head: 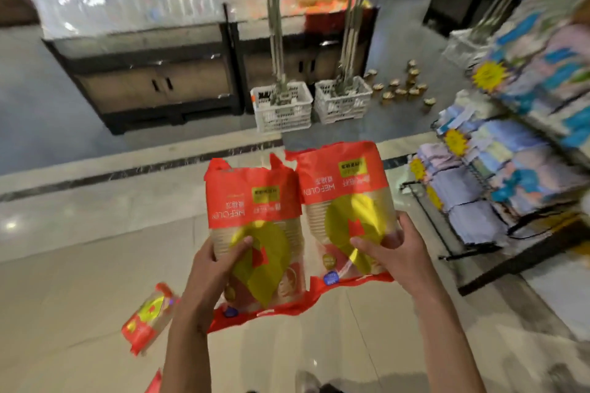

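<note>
Two red and yellow packs of paper cups are held side by side above the shop floor, their printing upside down to me. My left hand (217, 262) grips the left pack (255, 201) near its lower end, thumb across the yellow patch. The right pack (344, 182) is gripped by my right hand (392, 249) at its lower right side. The two packs touch along their inner edges.
A third pack of the same kind (150, 316) lies on the tiled floor at lower left. A wire rack of folded cloths (498, 175) stands to the right. Two white crates (282, 108) and small gold jars (402, 89) sit ahead by a dark display counter (153, 73).
</note>
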